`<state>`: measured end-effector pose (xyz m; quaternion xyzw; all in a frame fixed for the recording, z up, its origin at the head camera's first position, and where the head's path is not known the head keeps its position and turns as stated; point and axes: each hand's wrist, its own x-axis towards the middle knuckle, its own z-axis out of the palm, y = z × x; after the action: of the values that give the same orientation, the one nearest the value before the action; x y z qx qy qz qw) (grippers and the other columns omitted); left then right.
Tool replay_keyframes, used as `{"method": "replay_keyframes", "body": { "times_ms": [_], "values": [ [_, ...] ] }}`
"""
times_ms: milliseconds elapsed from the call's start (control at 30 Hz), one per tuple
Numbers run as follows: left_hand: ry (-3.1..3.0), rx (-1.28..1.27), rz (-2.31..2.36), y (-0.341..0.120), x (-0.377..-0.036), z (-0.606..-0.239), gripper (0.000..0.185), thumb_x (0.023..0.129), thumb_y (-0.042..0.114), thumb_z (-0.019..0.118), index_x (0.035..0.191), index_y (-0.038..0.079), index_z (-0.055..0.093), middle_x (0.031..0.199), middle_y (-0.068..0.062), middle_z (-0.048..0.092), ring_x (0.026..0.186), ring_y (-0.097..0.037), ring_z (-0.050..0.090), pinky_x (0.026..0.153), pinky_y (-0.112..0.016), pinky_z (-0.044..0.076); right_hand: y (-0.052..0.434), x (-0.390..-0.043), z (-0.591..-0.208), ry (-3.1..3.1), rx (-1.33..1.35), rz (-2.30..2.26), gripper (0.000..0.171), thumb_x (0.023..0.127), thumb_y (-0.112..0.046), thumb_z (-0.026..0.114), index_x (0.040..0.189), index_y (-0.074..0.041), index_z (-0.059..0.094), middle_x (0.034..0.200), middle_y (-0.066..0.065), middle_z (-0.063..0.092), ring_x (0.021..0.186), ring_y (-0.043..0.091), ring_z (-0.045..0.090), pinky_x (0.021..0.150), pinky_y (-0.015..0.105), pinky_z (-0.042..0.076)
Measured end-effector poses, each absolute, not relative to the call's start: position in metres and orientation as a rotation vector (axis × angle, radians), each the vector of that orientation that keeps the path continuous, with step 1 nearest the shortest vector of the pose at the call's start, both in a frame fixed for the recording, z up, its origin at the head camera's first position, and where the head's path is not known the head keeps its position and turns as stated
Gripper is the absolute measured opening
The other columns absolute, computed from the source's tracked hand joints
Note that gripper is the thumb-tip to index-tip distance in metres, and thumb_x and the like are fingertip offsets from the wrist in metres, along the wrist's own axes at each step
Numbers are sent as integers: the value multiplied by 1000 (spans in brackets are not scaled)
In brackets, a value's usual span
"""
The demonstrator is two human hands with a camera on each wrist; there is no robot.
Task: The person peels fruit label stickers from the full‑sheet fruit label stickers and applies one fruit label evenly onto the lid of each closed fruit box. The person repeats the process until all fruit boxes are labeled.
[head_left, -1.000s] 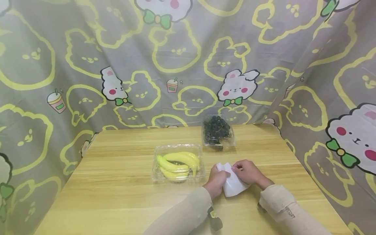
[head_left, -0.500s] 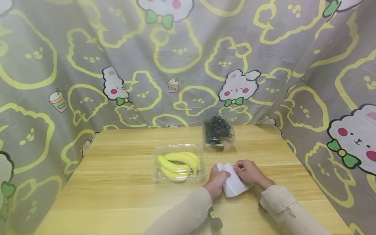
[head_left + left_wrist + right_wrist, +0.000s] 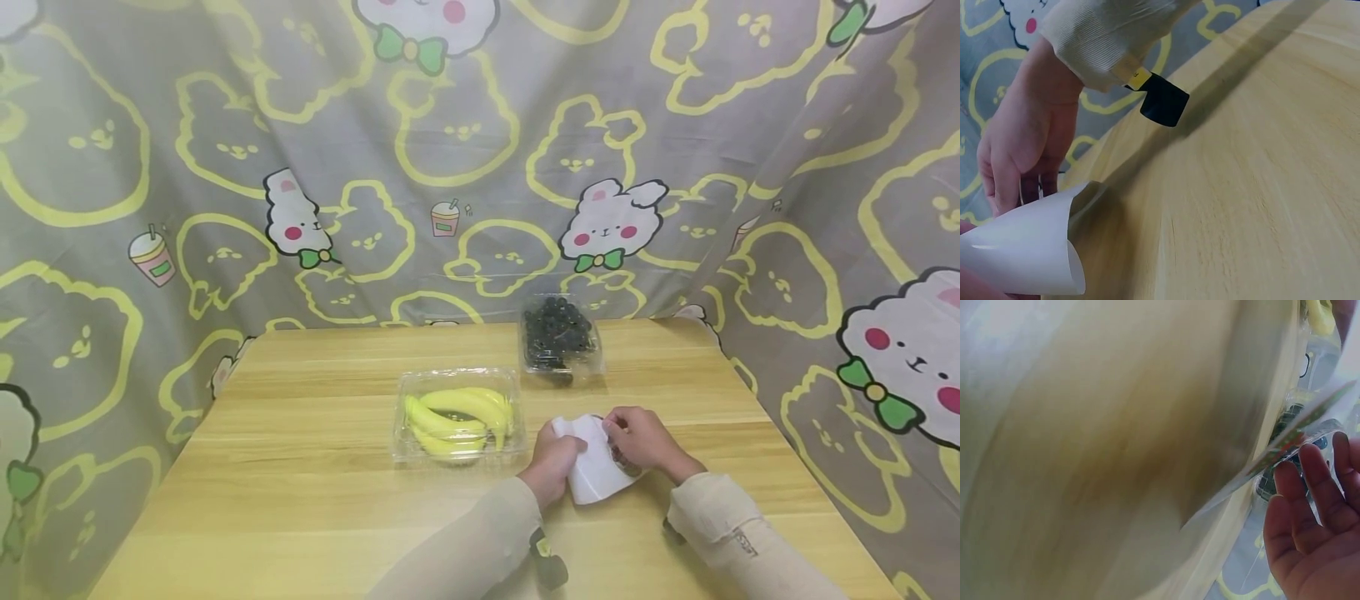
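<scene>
A white, glossy sticker sheet (image 3: 592, 471) is held over the table between both hands, bent into a curve. My left hand (image 3: 551, 462) grips its left side, thumb on top. At its upper right edge my right hand (image 3: 641, 437) pinches a printed sticker (image 3: 621, 458), which lifts partly away from the white backing. In the right wrist view the sticker's green and red print (image 3: 1291, 440) faces the right fingers (image 3: 1316, 487). The left wrist view has the curled sheet (image 3: 1022, 244) at lower left, with the right hand (image 3: 1025, 131) behind it.
Left of the hands stands a clear plastic box (image 3: 402, 450) with yellow bananas (image 3: 457, 417) inside. Another clear box (image 3: 588, 365) with dark grapes (image 3: 557, 329) is at the back of the wooden table (image 3: 300, 500). Patterned curtains (image 3: 480, 125) surround the table.
The right hand has pulled slightly rightward along the sheet. A dark printed patch now shows beneath its fingers. The left hand has stayed in place.
</scene>
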<state>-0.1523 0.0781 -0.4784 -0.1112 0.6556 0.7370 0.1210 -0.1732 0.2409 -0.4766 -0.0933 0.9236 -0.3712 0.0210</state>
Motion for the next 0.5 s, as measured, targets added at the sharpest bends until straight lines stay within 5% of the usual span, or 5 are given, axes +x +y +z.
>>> {"method": "replay_keyframes", "body": {
  "times_ms": [300, 500],
  "values": [
    [1987, -332, 2087, 76, -152, -479, 42, 76, -4, 64, 115, -4, 51, 100, -12, 57, 96, -29, 58, 87, -46, 53, 247, -173, -474, 2930, -310, -1081, 15, 94, -5, 56, 84, -4, 68, 83, 4, 67, 86, 27, 64, 82, 53, 52],
    [2003, -336, 2076, 75, -152, -478, 43, 76, -3, 65, 117, -4, 50, 101, -13, 57, 96, -30, 58, 87, -46, 53, 249, -173, -474, 2913, -243, -1087, 15, 95, -8, 57, 86, -4, 68, 87, 7, 68, 86, 27, 63, 79, 48, 54]
  ]
}}
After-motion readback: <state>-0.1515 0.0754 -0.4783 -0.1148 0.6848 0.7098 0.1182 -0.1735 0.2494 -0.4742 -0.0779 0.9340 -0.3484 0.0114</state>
